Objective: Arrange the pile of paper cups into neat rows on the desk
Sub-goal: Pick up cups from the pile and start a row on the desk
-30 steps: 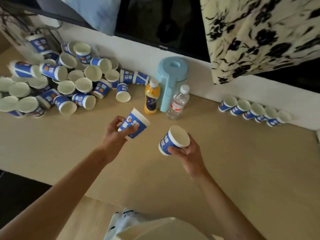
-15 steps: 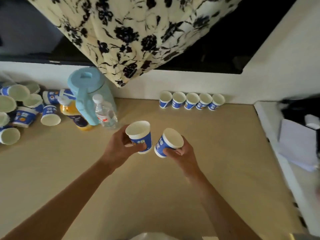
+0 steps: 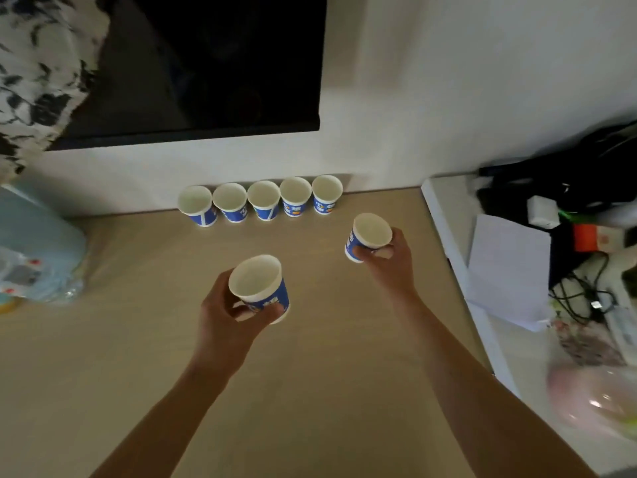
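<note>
Several blue-and-white paper cups (image 3: 261,201) stand upright in a row against the wall at the back of the beige desk (image 3: 144,339). My left hand (image 3: 227,315) grips one upright paper cup (image 3: 260,286) above the middle of the desk. My right hand (image 3: 387,262) holds a second paper cup (image 3: 368,234), upright, further right and just in front of the row's right end. The pile of cups is out of view to the left.
A light blue jug (image 3: 38,243) and a clear plastic bottle (image 3: 17,274) stand at the left edge. A dark screen (image 3: 206,63) hangs above the row. Right of the desk, a white shelf (image 3: 444,219) carries papers, cables, a black bag and a plastic bag.
The view has swung right, away from the pile. My hands have drawn apart: the right one carried its cup toward the row's right end, and the left one trails behind with its cup.
</note>
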Available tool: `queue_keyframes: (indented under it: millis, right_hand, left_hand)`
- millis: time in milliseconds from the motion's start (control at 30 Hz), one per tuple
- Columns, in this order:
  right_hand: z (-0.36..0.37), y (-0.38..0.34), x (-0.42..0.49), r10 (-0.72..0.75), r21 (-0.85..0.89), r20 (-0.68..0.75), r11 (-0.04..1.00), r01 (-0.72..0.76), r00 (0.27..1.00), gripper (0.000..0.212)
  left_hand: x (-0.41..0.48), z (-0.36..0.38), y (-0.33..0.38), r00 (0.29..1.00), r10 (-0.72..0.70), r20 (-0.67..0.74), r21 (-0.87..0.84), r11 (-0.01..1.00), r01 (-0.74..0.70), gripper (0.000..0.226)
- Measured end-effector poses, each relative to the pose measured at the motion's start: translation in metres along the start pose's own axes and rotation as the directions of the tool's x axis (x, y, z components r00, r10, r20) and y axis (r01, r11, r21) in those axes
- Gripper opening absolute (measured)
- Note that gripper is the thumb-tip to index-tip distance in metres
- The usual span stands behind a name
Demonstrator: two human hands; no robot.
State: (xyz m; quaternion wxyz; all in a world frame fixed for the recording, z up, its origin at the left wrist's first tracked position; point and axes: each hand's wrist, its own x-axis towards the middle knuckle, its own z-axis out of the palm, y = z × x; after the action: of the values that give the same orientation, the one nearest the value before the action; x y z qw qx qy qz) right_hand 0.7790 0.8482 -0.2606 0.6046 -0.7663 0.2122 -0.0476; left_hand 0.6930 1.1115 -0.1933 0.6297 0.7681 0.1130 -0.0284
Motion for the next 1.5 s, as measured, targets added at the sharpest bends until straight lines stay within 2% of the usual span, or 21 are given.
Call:
queue_keyframes:
  millis: [333,600,900,1000,1100,1167,1200,1233,1300,1333,1400,1433,1467,1500]
  right_hand:
    - [0.027,0.029,0.127,-0.083,-0.117,0.059,0.989,0.089,0.995,0.061]
    - [0.048,0.045,0.154,-0.088,-0.102,0.054,0.990,0.093,0.995,0.060]
    - [0.053,0.052,0.169,-0.111,-0.137,0.074,0.983,0.120,0.991,0.062]
    - [0.050,0.054,0.170,-0.092,-0.160,0.082,0.982,0.104,0.992,0.072]
    - [0.043,0.051,0.147,-0.031,-0.130,-0.054,0.991,0.023,0.998,0.091]
    - [0.040,0.045,0.116,-0.025,-0.067,-0.183,0.998,0.013,0.983,0.087]
    - [0.038,0.040,0.098,-0.028,-0.002,-0.189,1.000,0.028,0.982,0.081]
    - [0.035,0.033,0.079,-0.028,0.088,-0.137,0.995,0.040,0.990,0.072]
    - [0.026,0.016,0.041,-0.025,0.258,0.152,0.966,-0.016,0.988,0.060]
    - [0.020,0.008,0.024,-0.045,0.288,0.335,0.956,-0.057,0.941,0.063]
    - [0.012,-0.004,-0.002,-0.083,0.239,0.620,0.967,-0.087,0.781,0.077]
    - [0.009,-0.007,-0.010,-0.082,0.207,0.692,0.974,-0.089,0.717,0.082]
    - [0.007,-0.009,-0.016,-0.081,0.195,0.721,0.977,-0.089,0.689,0.085]
    - [0.006,-0.009,-0.019,-0.084,0.199,0.718,0.976,-0.088,0.691,0.083]
  left_hand:
    - [-0.002,0.030,0.005,1.000,0.026,0.000,0.078,0.997,-0.026,0.065]
    - [-0.004,0.029,0.007,1.000,0.024,-0.021,0.006,1.000,-0.024,0.063]
    - [-0.009,0.023,-0.005,0.999,0.047,-0.016,0.058,0.997,-0.046,0.064]
    - [-0.009,0.023,-0.007,0.998,0.052,-0.030,0.061,0.997,-0.050,0.065]
    - [-0.007,0.026,-0.007,0.996,0.069,-0.053,0.073,0.995,-0.065,0.067]
    - [-0.003,0.029,-0.010,0.994,0.065,-0.085,0.076,0.995,-0.059,0.067]
    - [-0.001,0.032,-0.012,0.993,0.054,-0.103,0.073,0.996,-0.047,0.067]
    - [0.001,0.035,-0.014,0.992,0.046,-0.120,0.073,0.997,-0.038,0.066]
    - [0.007,0.042,-0.018,0.988,0.056,-0.141,0.102,0.994,-0.042,0.065]
    - [0.009,0.047,-0.018,0.988,0.069,-0.138,0.129,0.990,-0.052,0.066]
    - [0.015,0.059,-0.014,0.989,0.094,-0.113,0.180,0.981,-0.073,0.069]
    - [0.017,0.065,-0.011,0.990,0.107,-0.095,0.204,0.975,-0.085,0.070]
    - [0.019,0.073,-0.007,0.989,0.125,-0.076,0.228,0.968,-0.105,0.069]
    - [0.021,0.080,-0.003,0.987,0.150,-0.059,0.251,0.959,-0.131,0.068]
